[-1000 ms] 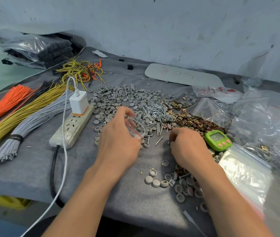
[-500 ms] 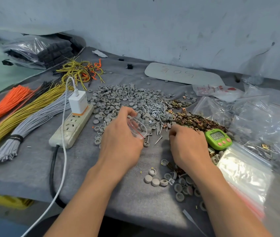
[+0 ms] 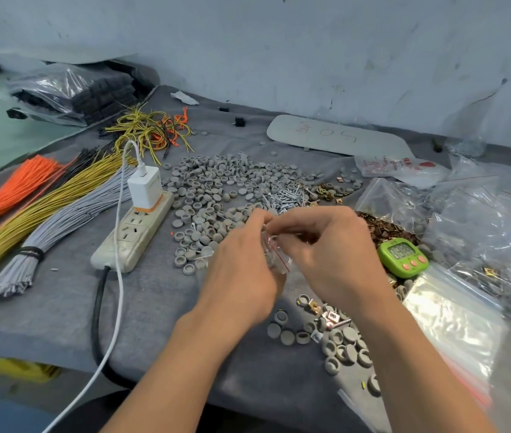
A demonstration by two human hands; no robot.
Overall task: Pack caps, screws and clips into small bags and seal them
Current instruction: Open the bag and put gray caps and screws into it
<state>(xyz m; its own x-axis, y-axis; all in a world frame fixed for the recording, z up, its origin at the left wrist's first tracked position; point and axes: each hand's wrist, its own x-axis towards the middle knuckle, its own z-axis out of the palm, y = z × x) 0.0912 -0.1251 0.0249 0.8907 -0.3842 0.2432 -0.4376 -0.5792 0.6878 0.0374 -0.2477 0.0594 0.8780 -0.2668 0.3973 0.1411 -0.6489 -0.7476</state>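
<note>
Fingers of the left hand and right hand curl together, pinching one small clear plastic bag with a red seal line above the grey felt worktop. Behind it lie heaps of round grey caps, silvery screws and brassy clips, uncountable.

The left hand and right hand are bare, with short nails, on bare forearms that reach the lower edge, above what looks like dark clothing.
</note>
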